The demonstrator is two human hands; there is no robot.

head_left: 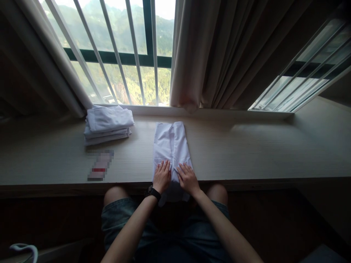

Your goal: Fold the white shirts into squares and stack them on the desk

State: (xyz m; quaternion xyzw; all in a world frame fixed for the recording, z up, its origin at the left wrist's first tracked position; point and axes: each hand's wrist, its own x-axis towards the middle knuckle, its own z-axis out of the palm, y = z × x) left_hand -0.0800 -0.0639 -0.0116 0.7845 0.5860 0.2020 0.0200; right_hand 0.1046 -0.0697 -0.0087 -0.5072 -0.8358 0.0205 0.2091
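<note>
Head view, near to far: white hook (23, 246), btm left corner, cut off by frame, hard to ID. Forearms (138, 228) also cropped at btm. Btm ctr, L hand (162, 177) w/ dark watch (153, 192) and R hand (188, 179), side by side, palms down on white cloth (163, 144); fingers outstretched, laid flat, closed round nothing. Cloth mid-frame on desk (241, 153), near end over front edge, in shadow, partly hidden by hands. Wide desk stretch to right, narrower to left, up to pixelated item (100, 164), unreadable. Farther, upper left of ctr: stacked white cloths (108, 126), then barred window (131, 59), hazy hills (115, 22).
</note>
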